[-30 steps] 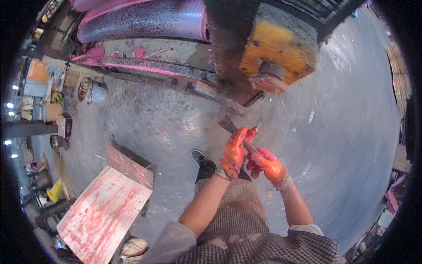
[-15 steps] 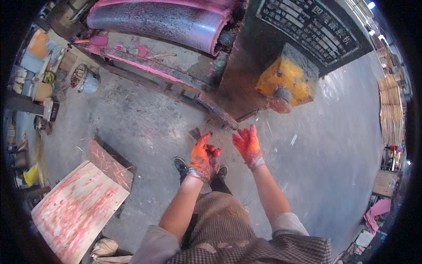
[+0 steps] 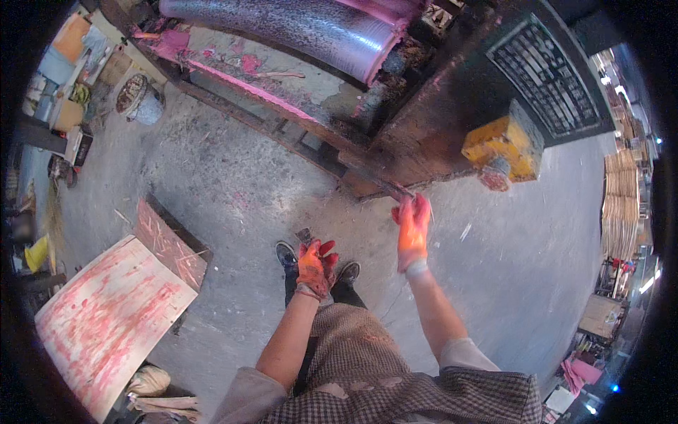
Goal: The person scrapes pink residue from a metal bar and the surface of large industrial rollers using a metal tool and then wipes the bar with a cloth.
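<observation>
I see moderate indoor light, cool and uneven. White glare streaks roller (image 3: 353, 44); pale bluish sheen washes concrete floor (image 3: 522, 261) at right. Machine side panel (image 3: 434, 138) sits in shadow. Small lights (image 3: 650, 281) flare near right rim. Right grip (image 3: 413, 233) looks slightly smeared; nameplate (image 3: 547, 81) too soft for me to read. Fisheye bends stacked sheets (image 3: 621, 205); corners black, left rim dim.

There are two gloved hands (image 3: 316, 271) (image 3: 413, 237), two shoes (image 3: 286, 255) (image 3: 349, 273), one scraper (image 3: 304, 234), one yellow block (image 3: 491, 139) and one plaque (image 3: 545, 76).
</observation>
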A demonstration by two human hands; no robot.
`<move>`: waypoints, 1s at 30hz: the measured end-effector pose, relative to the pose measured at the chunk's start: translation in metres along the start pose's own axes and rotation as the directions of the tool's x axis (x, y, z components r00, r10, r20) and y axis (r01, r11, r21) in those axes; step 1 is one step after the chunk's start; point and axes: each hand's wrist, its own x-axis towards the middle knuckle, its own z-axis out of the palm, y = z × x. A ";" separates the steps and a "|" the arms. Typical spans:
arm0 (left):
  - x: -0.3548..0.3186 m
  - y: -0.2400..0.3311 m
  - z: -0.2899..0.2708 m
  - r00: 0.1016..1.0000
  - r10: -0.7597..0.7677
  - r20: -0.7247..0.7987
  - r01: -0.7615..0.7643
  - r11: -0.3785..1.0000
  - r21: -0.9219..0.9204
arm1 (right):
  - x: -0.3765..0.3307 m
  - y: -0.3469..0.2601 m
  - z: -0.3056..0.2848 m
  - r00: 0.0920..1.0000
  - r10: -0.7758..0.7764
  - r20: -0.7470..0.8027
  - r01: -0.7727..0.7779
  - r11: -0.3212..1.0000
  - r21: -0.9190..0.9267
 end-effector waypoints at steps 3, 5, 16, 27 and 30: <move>0.014 0.002 0.003 0.977 -0.051 0.207 0.120 0.934 -0.337 | -0.049 0.036 -0.027 0.959 -0.082 0.271 0.136 0.974 -0.184; -0.010 0.013 0.026 0.937 -0.058 0.343 0.207 0.885 -0.416 | -0.086 0.019 -0.024 0.883 0.076 0.464 0.056 0.963 -0.264; -0.045 0.034 0.073 0.847 0.015 0.531 0.257 0.863 -0.435 | -0.079 -0.043 0.024 0.573 -0.168 0.802 0.614 0.736 -0.284; -0.034 0.000 0.120 0.490 0.183 0.852 0.351 0.854 -0.385 | -0.055 -0.042 0.034 0.690 -0.555 0.465 0.698 0.681 -0.222; -0.016 -0.022 0.115 0.536 0.124 0.835 0.239 0.926 -0.291 | -0.038 -0.068 0.050 0.735 -0.582 0.348 0.603 0.796 0.058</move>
